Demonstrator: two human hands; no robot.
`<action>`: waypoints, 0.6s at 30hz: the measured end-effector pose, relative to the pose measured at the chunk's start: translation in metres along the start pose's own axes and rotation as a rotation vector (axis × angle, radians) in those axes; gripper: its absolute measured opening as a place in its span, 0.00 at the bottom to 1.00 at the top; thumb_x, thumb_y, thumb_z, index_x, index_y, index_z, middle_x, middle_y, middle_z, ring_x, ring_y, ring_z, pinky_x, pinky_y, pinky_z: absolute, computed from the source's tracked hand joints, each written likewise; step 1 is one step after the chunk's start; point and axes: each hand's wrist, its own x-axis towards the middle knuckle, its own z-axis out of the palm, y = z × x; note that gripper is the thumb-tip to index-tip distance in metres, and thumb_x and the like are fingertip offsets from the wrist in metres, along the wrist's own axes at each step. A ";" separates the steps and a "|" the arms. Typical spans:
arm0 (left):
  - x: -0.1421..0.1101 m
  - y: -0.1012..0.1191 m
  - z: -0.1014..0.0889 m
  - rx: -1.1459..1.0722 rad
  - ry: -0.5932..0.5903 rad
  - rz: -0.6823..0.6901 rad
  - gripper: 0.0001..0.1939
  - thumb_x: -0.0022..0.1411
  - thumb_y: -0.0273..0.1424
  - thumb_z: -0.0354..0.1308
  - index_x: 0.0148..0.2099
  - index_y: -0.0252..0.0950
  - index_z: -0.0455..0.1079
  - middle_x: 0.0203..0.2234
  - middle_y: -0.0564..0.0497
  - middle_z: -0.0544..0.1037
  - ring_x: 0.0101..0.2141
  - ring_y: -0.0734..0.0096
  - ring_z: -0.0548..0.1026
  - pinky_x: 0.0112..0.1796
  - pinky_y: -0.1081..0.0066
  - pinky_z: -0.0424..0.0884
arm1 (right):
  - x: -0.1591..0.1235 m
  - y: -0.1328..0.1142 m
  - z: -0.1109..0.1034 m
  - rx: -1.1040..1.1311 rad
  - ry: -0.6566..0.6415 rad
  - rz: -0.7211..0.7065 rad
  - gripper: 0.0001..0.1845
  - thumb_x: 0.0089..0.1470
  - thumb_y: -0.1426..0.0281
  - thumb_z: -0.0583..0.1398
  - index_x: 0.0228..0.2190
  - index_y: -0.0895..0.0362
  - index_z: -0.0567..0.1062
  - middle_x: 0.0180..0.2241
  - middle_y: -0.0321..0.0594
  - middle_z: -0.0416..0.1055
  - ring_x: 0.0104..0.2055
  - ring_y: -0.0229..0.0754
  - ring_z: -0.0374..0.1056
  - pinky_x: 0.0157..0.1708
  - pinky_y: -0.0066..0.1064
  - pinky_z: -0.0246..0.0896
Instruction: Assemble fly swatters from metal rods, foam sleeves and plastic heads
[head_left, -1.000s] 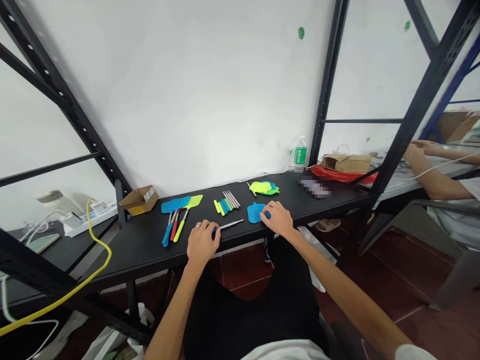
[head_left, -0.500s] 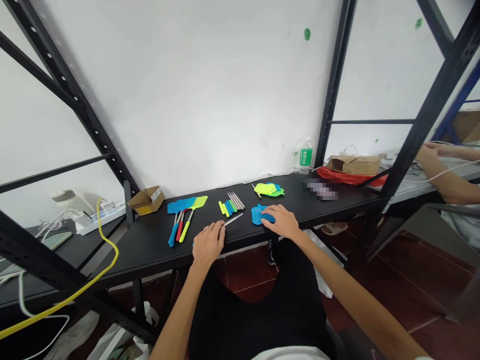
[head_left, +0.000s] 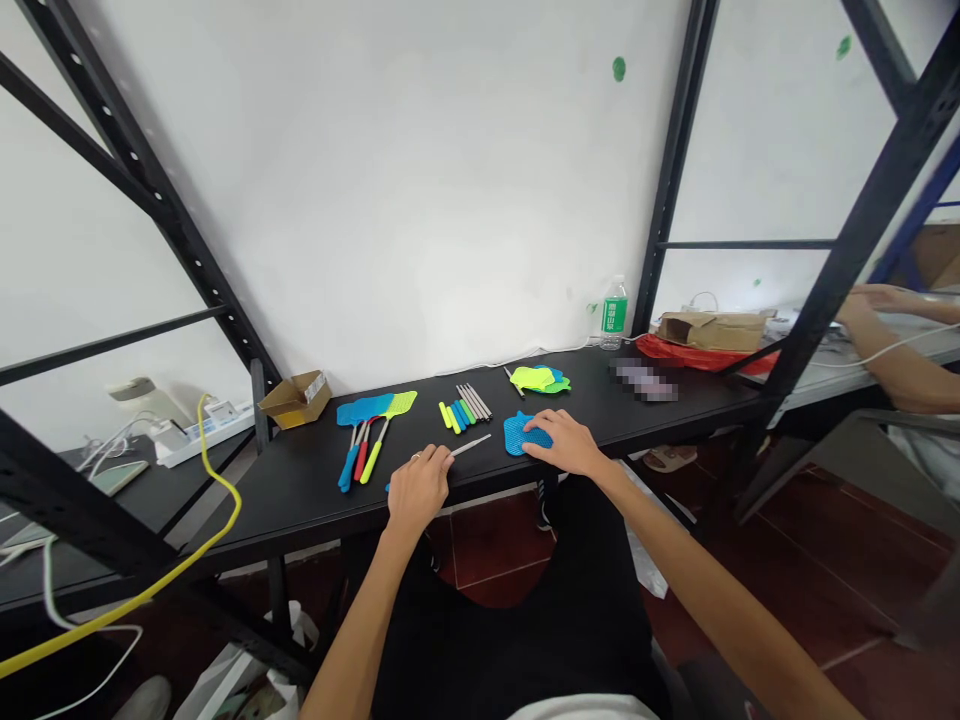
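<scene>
My left hand [head_left: 420,485] is closed around a fly swatter handle. Its thin metal rod [head_left: 472,444] sticks out to the right past my fingers, and a bit of blue grip shows left of the hand. The rod's tip points towards a blue mesh fly swatter head [head_left: 514,436], with a small gap between them. My right hand [head_left: 566,443] is closed on that head's right side, thumb and fingers at its edge. Beyond my hands lie several green and blue grips [head_left: 454,416], metal rods [head_left: 475,401] and a pile of yellow, blue and green swatter heads [head_left: 534,378].
Assembled fly swatters [head_left: 365,440] lie on the left of the black table [head_left: 300,490]. An open cardboard box [head_left: 296,400] stands behind them. A water bottle [head_left: 614,315] and a red bag [head_left: 697,354] are at the right rear. Another person's arm [head_left: 892,345] is at far right.
My left hand has shifted along the handle, so the blue grip now shows on its left side. My right hand stays at the blue swatter head. The view has turned slightly left.
</scene>
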 end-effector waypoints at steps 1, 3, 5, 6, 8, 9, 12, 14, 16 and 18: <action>0.000 0.000 0.000 0.000 -0.004 0.003 0.19 0.75 0.37 0.37 0.43 0.41 0.69 0.36 0.49 0.76 0.36 0.66 0.73 0.28 0.69 0.57 | 0.000 0.000 -0.002 0.002 -0.019 -0.009 0.22 0.58 0.50 0.59 0.49 0.47 0.74 0.54 0.41 0.69 0.56 0.51 0.62 0.46 0.39 0.64; 0.000 -0.001 0.001 0.002 -0.002 0.001 0.19 0.75 0.37 0.37 0.43 0.41 0.69 0.36 0.49 0.75 0.35 0.65 0.73 0.28 0.69 0.56 | -0.001 0.000 -0.007 0.011 -0.074 -0.040 0.27 0.55 0.46 0.60 0.51 0.47 0.73 0.56 0.42 0.67 0.57 0.53 0.61 0.47 0.40 0.64; 0.000 -0.001 0.002 0.008 0.011 -0.001 0.19 0.75 0.37 0.37 0.42 0.40 0.68 0.35 0.49 0.76 0.35 0.65 0.73 0.27 0.69 0.55 | -0.002 0.000 -0.012 0.023 -0.138 -0.082 0.34 0.49 0.43 0.63 0.53 0.47 0.72 0.56 0.43 0.66 0.58 0.55 0.60 0.47 0.40 0.64; 0.000 -0.001 0.003 0.012 0.018 -0.001 0.19 0.75 0.38 0.37 0.42 0.40 0.68 0.35 0.50 0.76 0.35 0.65 0.73 0.27 0.69 0.55 | -0.002 0.000 -0.015 0.029 -0.167 -0.103 0.37 0.47 0.44 0.65 0.54 0.47 0.71 0.56 0.43 0.66 0.57 0.55 0.60 0.47 0.40 0.64; 0.000 -0.001 0.003 0.016 0.029 0.002 0.19 0.75 0.38 0.37 0.41 0.40 0.68 0.34 0.50 0.76 0.35 0.65 0.73 0.28 0.69 0.55 | -0.003 -0.001 -0.019 0.031 -0.205 -0.122 0.37 0.44 0.48 0.69 0.53 0.47 0.72 0.55 0.43 0.67 0.55 0.55 0.62 0.45 0.38 0.64; 0.000 -0.001 0.003 0.017 0.032 0.004 0.19 0.75 0.38 0.37 0.41 0.40 0.68 0.34 0.50 0.76 0.35 0.65 0.73 0.28 0.69 0.55 | -0.004 -0.001 -0.022 0.025 -0.212 -0.117 0.34 0.44 0.51 0.70 0.52 0.47 0.72 0.54 0.42 0.68 0.54 0.54 0.63 0.43 0.36 0.64; 0.000 -0.001 0.004 0.018 0.038 0.005 0.19 0.75 0.37 0.37 0.41 0.40 0.68 0.34 0.50 0.76 0.36 0.64 0.74 0.28 0.69 0.56 | -0.006 -0.002 -0.028 0.018 -0.204 -0.095 0.25 0.48 0.60 0.69 0.48 0.46 0.75 0.50 0.40 0.71 0.52 0.52 0.66 0.41 0.34 0.63; 0.000 -0.001 0.003 0.018 0.041 0.003 0.19 0.75 0.37 0.38 0.40 0.40 0.68 0.34 0.50 0.76 0.37 0.64 0.74 0.29 0.69 0.56 | -0.006 0.001 -0.034 0.069 -0.195 -0.108 0.21 0.51 0.60 0.67 0.48 0.46 0.75 0.50 0.39 0.72 0.50 0.50 0.67 0.42 0.34 0.62; 0.000 -0.001 0.003 0.015 0.040 -0.001 0.19 0.74 0.38 0.38 0.40 0.41 0.69 0.34 0.49 0.77 0.37 0.63 0.74 0.29 0.69 0.57 | -0.005 0.006 -0.041 0.162 -0.183 -0.122 0.19 0.55 0.59 0.64 0.48 0.47 0.76 0.47 0.40 0.75 0.46 0.48 0.69 0.41 0.33 0.62; 0.000 -0.001 0.002 0.011 0.035 -0.004 0.19 0.74 0.38 0.38 0.41 0.40 0.69 0.34 0.49 0.77 0.37 0.63 0.74 0.29 0.69 0.57 | -0.003 0.015 -0.045 0.234 -0.136 -0.116 0.18 0.59 0.57 0.59 0.47 0.50 0.76 0.41 0.40 0.77 0.40 0.46 0.71 0.39 0.32 0.61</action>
